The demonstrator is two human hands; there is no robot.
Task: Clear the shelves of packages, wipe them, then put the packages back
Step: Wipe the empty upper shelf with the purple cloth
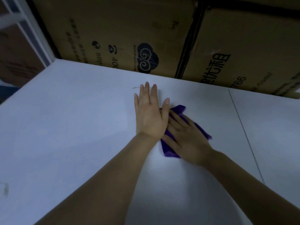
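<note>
The white flat shelf board (81,127) fills the view from the left edge to the right.

1. The left hand (150,114) lies palm down at mid-shelf. Its fingers are straight and close together, point toward the rear edge and hold nothing. Its thumb side lies over the fingertips of the other hand.
2. The purple wiping cloth (169,150) lies flat on the shelf, just right of the left hand and touching it. Its visible parts run from a near corner to a far tip.
3. The right hand (186,137) presses the cloth from above with its fingers spread flat, not curled, pointing toward the far left.
4. A thin dark seam line (243,130) crosses the shelf, well to the right of the cloth.

Judgement: wiping is in progress. The right hand is on the cloth, so it drives the next stroke. The unwiped area is probably to the right, toward the seam.

Brown printed cardboard boxes (123,30) stand behind the rear edge.
</note>
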